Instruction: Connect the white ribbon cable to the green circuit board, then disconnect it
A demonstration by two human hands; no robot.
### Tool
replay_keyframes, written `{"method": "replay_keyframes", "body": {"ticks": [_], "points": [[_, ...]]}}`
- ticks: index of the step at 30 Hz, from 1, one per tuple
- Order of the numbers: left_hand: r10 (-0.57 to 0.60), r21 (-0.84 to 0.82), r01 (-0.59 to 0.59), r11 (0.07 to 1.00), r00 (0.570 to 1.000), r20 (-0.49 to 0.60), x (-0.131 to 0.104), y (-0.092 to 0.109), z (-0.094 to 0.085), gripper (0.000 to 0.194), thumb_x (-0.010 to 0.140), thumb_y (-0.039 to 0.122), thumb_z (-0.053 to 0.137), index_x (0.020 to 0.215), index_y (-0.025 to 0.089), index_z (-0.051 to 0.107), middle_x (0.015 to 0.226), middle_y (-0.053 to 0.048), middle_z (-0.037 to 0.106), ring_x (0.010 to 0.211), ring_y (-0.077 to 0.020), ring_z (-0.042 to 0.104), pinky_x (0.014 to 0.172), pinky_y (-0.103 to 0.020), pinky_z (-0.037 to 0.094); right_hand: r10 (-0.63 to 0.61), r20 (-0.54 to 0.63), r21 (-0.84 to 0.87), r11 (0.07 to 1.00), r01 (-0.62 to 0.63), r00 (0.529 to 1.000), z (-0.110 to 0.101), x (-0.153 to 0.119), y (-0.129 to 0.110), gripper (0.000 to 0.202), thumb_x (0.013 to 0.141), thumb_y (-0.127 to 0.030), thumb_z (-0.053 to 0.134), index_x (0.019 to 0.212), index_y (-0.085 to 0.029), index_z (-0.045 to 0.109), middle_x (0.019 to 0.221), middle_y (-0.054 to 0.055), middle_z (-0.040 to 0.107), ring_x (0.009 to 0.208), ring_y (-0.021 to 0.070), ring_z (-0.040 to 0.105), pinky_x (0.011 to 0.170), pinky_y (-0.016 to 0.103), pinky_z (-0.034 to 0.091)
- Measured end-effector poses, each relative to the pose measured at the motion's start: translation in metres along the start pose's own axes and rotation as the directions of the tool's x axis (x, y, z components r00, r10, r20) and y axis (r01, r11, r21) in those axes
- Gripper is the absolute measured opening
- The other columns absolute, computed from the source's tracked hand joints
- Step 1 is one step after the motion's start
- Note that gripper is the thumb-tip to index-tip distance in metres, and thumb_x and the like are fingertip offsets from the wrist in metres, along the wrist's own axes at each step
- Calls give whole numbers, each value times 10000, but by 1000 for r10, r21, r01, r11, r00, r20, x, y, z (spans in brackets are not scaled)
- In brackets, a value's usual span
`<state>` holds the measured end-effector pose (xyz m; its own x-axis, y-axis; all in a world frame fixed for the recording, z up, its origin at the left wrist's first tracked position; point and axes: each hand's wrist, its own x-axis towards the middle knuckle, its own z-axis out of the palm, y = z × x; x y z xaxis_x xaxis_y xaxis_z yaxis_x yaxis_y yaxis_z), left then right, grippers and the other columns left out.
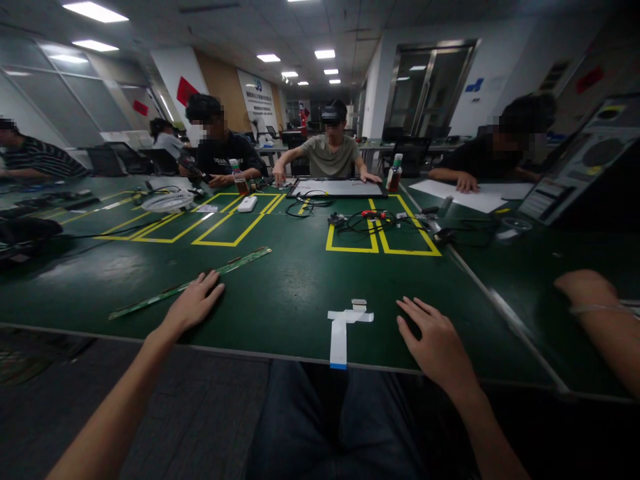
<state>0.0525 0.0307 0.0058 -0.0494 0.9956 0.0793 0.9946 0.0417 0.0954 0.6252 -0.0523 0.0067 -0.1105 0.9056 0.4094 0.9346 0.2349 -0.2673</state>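
A long, narrow green circuit board (235,264) lies slantwise on the green table (290,287). My left hand (196,301) rests with fingers apart at the board's near side, its fingertips by the middle of the strip. A white flat ribbon cable (339,340) with a blue end lies near the table's front edge, a small connector at its far end. To the right of the cable, my right hand (434,339) is spread palm down over the table, holding nothing and apart from the cable.
Yellow tape outlines (353,249) mark the table beyond my hands. Black cables (357,221), a white box (247,204) and two bottles (394,175) stand or lie farther back. Another person's arm (595,313) is at the right; people sit across the table.
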Motion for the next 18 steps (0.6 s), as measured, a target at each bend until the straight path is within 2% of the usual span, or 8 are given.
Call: {"method": "replay_keyframes", "body": {"ticks": [4,7,10,12,14,18], "points": [[267,-150,-266,952,964,-9,11,85,9,798,1058,591,223,1615,51,406,1699,-165,344,1620,-306,235,1317,-479,206,3,8,-2,1000,-3,1000,-1,1,-1,425,1035,-390,504,1395,-232,664,1451,73,672,1399,304,563,1117,566,488],[436,-223,-422,879,900,17,13,151,5,768,1080,584,236,1626,68,397,1705,-147,332,1628,-296,208,1326,-470,193,2,-1,4,1000,-2,1000,-2,1,-3,416,1035,-388,504,1384,-239,675,1450,79,672,1391,305,571,1113,566,490],[568,-266,-539,799,822,43,13,205,0,718,1101,553,261,1631,87,394,1708,-135,324,1625,-297,220,1320,-479,220,2,-2,11,1000,-2,1000,-3,1,-4,409,1039,-378,501,1379,-239,679,1445,84,675,1387,299,575,1110,553,491],[639,-281,-604,746,768,45,14,231,-2,671,1111,519,280,1618,104,423,1702,-125,339,1615,-289,257,1312,-473,246,7,9,8,1000,-7,1000,-2,0,-4,413,1037,-368,507,1388,-227,673,1447,82,675,1394,295,567,1113,544,488],[681,-278,-651,706,732,15,13,248,-2,622,1117,487,297,1590,126,475,1681,-114,386,1601,-278,300,1303,-460,272,12,19,2,1000,-12,1000,-2,0,-4,417,1037,-364,513,1397,-220,666,1452,77,672,1400,290,560,1120,534,483],[710,-239,-705,668,700,-78,6,256,0,556,1121,434,317,1546,158,545,1618,-89,496,1545,-267,412,1275,-461,331,17,16,-3,1000,-17,1000,-2,0,-4,417,1043,-371,508,1401,-221,661,1463,72,664,1403,284,556,1124,524,477]]}}
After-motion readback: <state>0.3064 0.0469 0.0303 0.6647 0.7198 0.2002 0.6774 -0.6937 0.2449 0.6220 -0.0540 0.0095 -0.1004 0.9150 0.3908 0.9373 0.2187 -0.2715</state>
